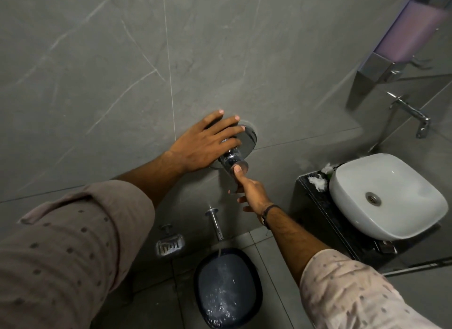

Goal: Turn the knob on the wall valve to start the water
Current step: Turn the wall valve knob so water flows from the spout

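A chrome valve with a round plate (pixel 250 137) and a cylindrical knob (pixel 231 160) sticks out of the grey tiled wall. My left hand (pixel 203 142) lies flat over the valve, fingers spread across the plate and touching the wall. My right hand (pixel 252 194) holds the knob from below, thumb pressed on its front end, fingers curled under it. Below, a chrome spout (pixel 216 222) pours a stream of water into a dark blue bucket (pixel 227 289) on the floor.
A white basin (pixel 389 196) sits on a dark counter (pixel 318 206) at the right, with a chrome wall tap (pixel 411 113) above it. A metal soap dish (pixel 170 244) hangs left of the spout. A purple dispenser (pixel 411 32) is top right.
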